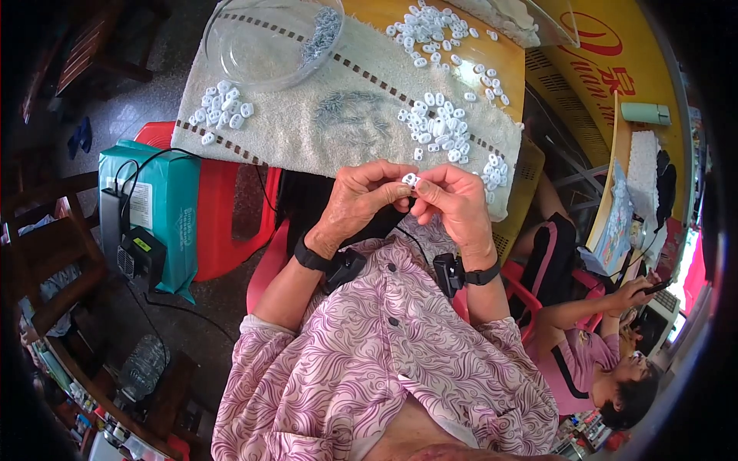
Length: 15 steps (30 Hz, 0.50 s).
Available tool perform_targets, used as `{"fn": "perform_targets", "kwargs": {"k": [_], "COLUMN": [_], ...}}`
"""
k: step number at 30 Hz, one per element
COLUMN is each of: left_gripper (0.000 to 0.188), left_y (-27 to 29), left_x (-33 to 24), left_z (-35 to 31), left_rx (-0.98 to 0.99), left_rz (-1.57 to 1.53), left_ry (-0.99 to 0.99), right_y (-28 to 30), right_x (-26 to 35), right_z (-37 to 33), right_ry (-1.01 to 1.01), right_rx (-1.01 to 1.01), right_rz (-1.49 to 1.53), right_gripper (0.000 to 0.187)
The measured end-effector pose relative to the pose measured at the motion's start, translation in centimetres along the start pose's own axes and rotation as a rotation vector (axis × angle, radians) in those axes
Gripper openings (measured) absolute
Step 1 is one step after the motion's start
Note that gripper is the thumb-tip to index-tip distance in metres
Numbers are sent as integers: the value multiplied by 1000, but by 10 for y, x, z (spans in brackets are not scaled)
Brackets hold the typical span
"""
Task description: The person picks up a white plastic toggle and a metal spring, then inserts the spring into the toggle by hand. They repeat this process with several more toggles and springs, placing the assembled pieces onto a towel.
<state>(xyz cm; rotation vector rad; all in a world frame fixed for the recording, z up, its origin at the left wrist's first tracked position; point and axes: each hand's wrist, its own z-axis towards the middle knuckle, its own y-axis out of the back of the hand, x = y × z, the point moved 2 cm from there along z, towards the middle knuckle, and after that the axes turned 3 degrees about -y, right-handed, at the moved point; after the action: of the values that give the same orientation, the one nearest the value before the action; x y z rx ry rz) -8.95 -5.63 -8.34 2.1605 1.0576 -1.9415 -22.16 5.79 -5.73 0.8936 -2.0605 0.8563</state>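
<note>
Patterned shirt nearest, black wristbands above it. Left hand and right hand meeting over the lap, fingertips of both pinched narrow on one small white bead — held just short of the towel. Slim grip, so likely to slip and drop into the lap or onto the floor. Farther out, loose white beads near the towel's edge — easily brushed off. Beyond, clear bowl.

The person wears a loose short-sleeved blouse in pink and white swirling print with dark buttons down the front, and a black strap on each wrist, the left wristband and the right wristband, each carrying a small black boxy device.
</note>
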Motion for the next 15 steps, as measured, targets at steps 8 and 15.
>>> {"fn": "perform_targets", "kwargs": {"k": [8,15], "left_gripper": [22,23], "left_y": [-1,-1], "left_x": [4,4], "left_z": [0,1], "left_rx": [-7,-10], "left_rz": [-4,24], "left_ry": [-17,-13], "right_y": [2,7], "right_x": [-1,-5], "right_z": [0,2], "right_ry": [-29,-35], "right_rx": [-11,-29], "right_rz": [-4,-76], "right_gripper": [15,15]}}
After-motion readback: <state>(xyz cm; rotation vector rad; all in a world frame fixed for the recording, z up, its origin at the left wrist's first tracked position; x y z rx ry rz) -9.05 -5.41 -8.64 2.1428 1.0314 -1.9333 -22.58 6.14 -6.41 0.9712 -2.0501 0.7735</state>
